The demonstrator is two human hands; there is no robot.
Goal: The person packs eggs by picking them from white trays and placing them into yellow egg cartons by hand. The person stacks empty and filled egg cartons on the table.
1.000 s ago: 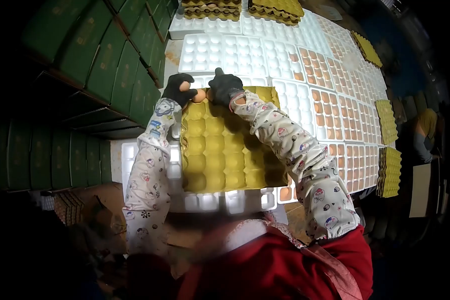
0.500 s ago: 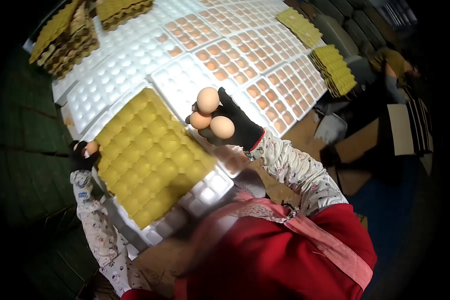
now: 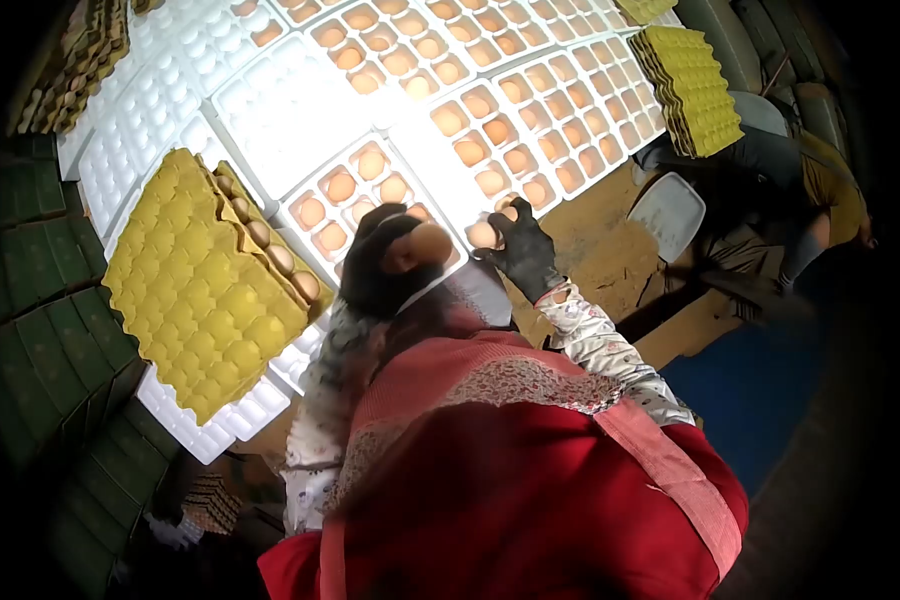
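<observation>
My left hand (image 3: 375,265), in a black glove and smeared by motion, is closed around brown eggs (image 3: 431,244), at least two of them. It hovers over the near edge of a white foam tray (image 3: 292,212) that has brown eggs in its cells. To the right, my right hand (image 3: 526,260), also black-gloved, has its fingers around two eggs (image 3: 484,235) at the near corner of another egg-filled white tray (image 3: 530,150). Left of my hands, a yellow pulp egg tray (image 3: 205,290) lies tilted, with a row of eggs (image 3: 280,260) showing along its right side.
More white foam trays (image 3: 280,110) spread across the far surface, some filled with eggs. Stacks of yellow pulp trays (image 3: 695,90) stand far right and far left. Another person (image 3: 830,190) is at the right, near a pale plastic lid or tub (image 3: 668,213). Green crates (image 3: 50,300) line the left.
My left hand has moved right from beside the yellow tray, carrying eggs. My right hand has lowered to a white tray's corner. The view has shifted, and eggs beside the yellow tray now show.
</observation>
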